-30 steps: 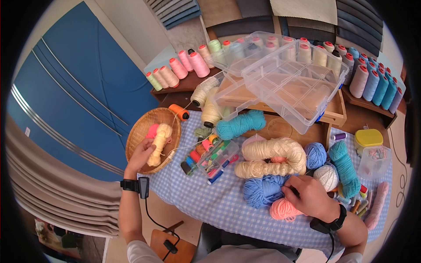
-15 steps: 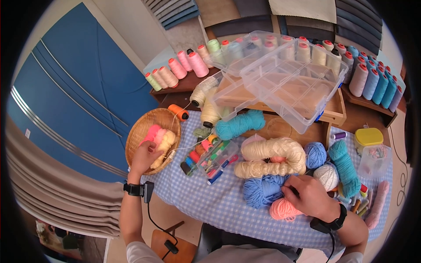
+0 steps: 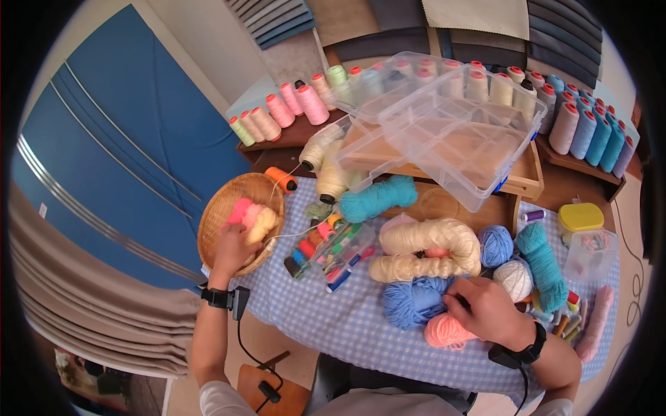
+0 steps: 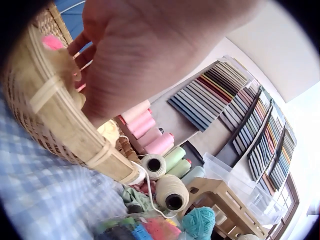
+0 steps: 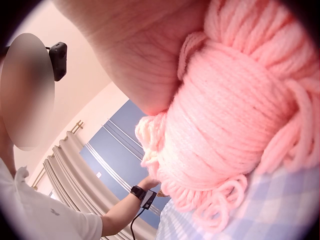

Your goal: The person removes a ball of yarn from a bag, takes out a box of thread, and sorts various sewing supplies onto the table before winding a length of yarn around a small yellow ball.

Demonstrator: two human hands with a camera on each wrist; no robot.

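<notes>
In the head view, my left hand (image 3: 232, 251) is inside the wicker basket (image 3: 206, 229), its fingers against the cream yarn (image 3: 263, 224); pink yarn (image 3: 240, 209) lies beside it. The left wrist view has the hand (image 4: 145, 55) reaching over the basket rim (image 4: 65, 117), fingers bent and partly hidden. My right hand (image 3: 489, 313) rests with loosely curled fingers between the blue yarn (image 3: 409, 305) and the salmon-pink yarn (image 3: 444, 333). Close up in the right wrist view, the palm (image 5: 135, 55) touches that salmon-pink skein (image 5: 220, 115); its fingertips are hidden.
A thick cream skein (image 3: 433, 243) and turquoise yarn (image 3: 378, 199) lie mid-table. Clear divided cases (image 3: 458, 139) lean on a wooden tray. A small box of coloured threads (image 3: 340, 249) is right of the basket. Thread cones (image 3: 312, 104) line the back shelf; loose thread crosses the basket.
My left hand has let go of the cream skein, which now lies lower in the basket beside the pink yarn, and has moved onto it. The right hand has stayed put.
</notes>
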